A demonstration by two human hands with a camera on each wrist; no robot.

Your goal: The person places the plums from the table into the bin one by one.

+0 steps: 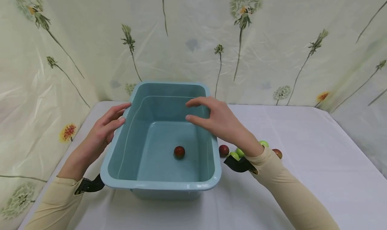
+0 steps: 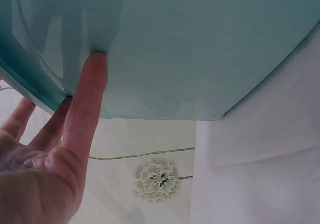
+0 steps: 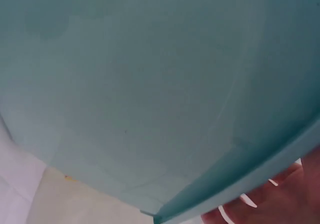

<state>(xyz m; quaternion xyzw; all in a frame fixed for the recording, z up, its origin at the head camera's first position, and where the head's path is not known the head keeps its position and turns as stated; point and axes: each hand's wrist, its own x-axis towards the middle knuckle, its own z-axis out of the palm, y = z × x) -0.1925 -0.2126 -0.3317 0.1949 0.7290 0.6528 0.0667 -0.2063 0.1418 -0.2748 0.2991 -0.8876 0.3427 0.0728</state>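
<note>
A blue plastic basin (image 1: 163,185) stands on the white-covered table, with one small dark red round fruit (image 1: 179,152) on its floor. At the basin's left rim is my left hand (image 1: 101,131), its fingers extended. The left wrist view shows its straight thumb (image 2: 86,103) against the basin's outer wall, the other fingers by the rim. My right hand (image 1: 219,119) reaches over the right rim, thumb and fingers spread apart above the inside, holding nothing. In the right wrist view its fingers (image 3: 287,194) show beyond the rim, partly hidden by it.
Just right of the basin, partly hidden by the right forearm, lie another dark red fruit (image 1: 223,150), several green ones (image 1: 234,155) and a reddish-brown one (image 1: 277,153). A flower-patterned plastic sheet (image 1: 181,55) hangs behind the white tablecloth (image 1: 317,156).
</note>
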